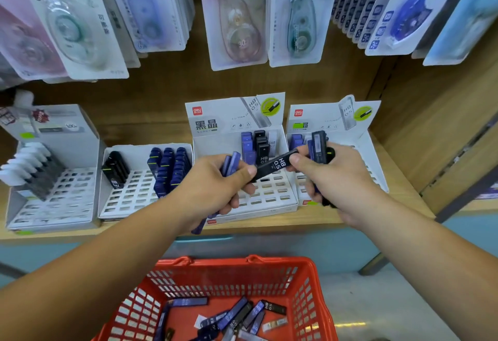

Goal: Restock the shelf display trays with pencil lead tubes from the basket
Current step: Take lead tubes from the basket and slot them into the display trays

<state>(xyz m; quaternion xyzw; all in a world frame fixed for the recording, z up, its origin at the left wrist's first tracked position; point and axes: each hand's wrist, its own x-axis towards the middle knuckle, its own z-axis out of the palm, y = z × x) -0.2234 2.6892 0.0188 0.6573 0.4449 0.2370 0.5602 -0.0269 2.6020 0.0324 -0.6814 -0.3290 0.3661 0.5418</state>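
Red basket (304, 287) below, loose lead tubes (237, 316) inside. My left hand (215, 179) clamps blue tubes (231, 163); my right hand (334, 176) clamps a mixed bundle (318, 146). Both pinch black HB 0.5 tube (275, 165) over display tray (269, 195). Risk: overfull grips, tube slips.

Black HB 0.5 tube (275, 166) tilted, held before centre display tray (269, 192); loose blue and black tubes (234, 313) in red basket (312, 268), 6 o'clock.

Black lead tube (275, 167), white HB 0.5 lettering, spans left hand (215, 181) to right hand (331, 176); blue-violet tubes (231, 164) in the left hand's grip. Behind both hands: white display tray (269, 192), grid-patterned with slots, red logo (197, 110) on its header. Below the hands: red basket (304, 287), lattice-patterned walls.
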